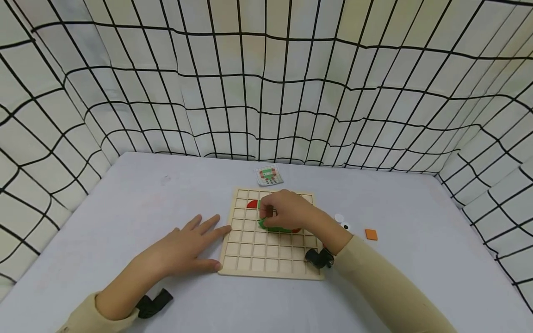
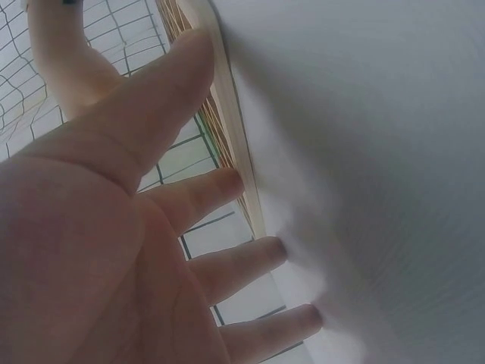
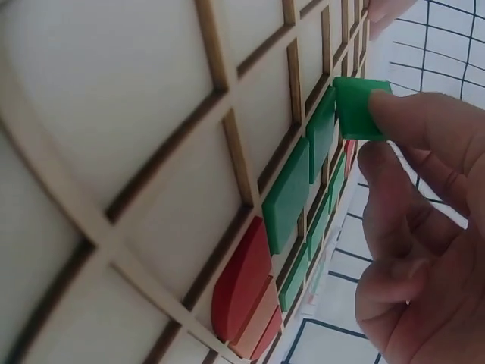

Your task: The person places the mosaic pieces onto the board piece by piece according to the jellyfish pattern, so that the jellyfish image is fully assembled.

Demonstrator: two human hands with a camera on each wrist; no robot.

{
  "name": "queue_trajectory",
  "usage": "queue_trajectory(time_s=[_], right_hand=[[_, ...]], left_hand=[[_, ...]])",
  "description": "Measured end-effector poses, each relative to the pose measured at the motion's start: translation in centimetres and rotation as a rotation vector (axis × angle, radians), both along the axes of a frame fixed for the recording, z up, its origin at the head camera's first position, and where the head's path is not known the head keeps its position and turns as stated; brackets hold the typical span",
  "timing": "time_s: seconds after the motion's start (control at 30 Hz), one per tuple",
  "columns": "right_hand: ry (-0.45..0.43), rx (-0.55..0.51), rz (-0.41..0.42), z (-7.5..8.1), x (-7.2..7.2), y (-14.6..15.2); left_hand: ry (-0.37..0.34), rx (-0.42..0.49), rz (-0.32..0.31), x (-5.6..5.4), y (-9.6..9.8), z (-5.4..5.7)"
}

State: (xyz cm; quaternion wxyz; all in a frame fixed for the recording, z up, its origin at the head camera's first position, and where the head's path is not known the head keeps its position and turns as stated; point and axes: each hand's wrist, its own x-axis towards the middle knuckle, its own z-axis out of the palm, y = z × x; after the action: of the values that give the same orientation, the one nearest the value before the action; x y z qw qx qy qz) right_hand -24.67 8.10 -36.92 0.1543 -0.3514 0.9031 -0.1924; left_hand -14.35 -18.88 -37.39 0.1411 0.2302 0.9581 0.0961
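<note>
A wooden grid board [image 1: 258,264] lies on the table. My left hand [image 1: 179,252] is spread at its left side, with thumb and index finger touching the frame; in the left wrist view the fingers [image 2: 236,265] are straight. Over the middle of the board, my right hand [image 1: 291,210] pinches a green square tile [image 3: 360,110] between thumb and fingers. The right wrist view shows that tile tilted beside a row of green tiles [image 3: 288,196] set in the grid. Red rounded pieces [image 3: 244,277] sit at the row's end. Another red piece [image 1: 252,204] lies at upper left.
A small printed pattern card [image 1: 269,175] lies behind the board. To the right are a white disc [image 1: 339,218], an eye-like disc [image 1: 345,226] and an orange square tile [image 1: 371,234]. Black netting [image 1: 262,78] stands around the back and sides of the table.
</note>
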Motion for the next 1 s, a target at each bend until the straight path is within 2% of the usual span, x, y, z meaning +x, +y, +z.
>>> queue_trajectory(time_s=[0.2, 0.43, 0.57, 0.77, 0.83, 1.0], right_hand=[[0.009, 0.050, -0.040, 0.3, 0.0, -0.3], [-0.002, 0.146, -0.041, 0.4, -0.1, -1.1], [0.026, 0.184, -0.031, 0.3, 0.0, -1.5], [0.118, 0.222, 0.008, 0.7, 0.4, -1.3], [0.121, 0.208, 0.026, 1.1, 0.5, -0.7], [0.055, 0.068, 0.016, 3.0, 0.4, 3.2]], left_hand=[[0.002, -0.001, -0.003, 0.0, 0.1, 0.0], [0.004, 0.000, -0.002, 0.0, 0.0, -0.1], [0.008, 0.003, -0.003, 0.0, 0.0, -0.1], [0.001, 0.001, -0.006, -0.1, 0.0, -0.1], [0.000, -0.007, -0.007, 0.0, 0.1, -0.1], [0.004, -0.023, -0.004, -0.1, 0.2, 0.0]])
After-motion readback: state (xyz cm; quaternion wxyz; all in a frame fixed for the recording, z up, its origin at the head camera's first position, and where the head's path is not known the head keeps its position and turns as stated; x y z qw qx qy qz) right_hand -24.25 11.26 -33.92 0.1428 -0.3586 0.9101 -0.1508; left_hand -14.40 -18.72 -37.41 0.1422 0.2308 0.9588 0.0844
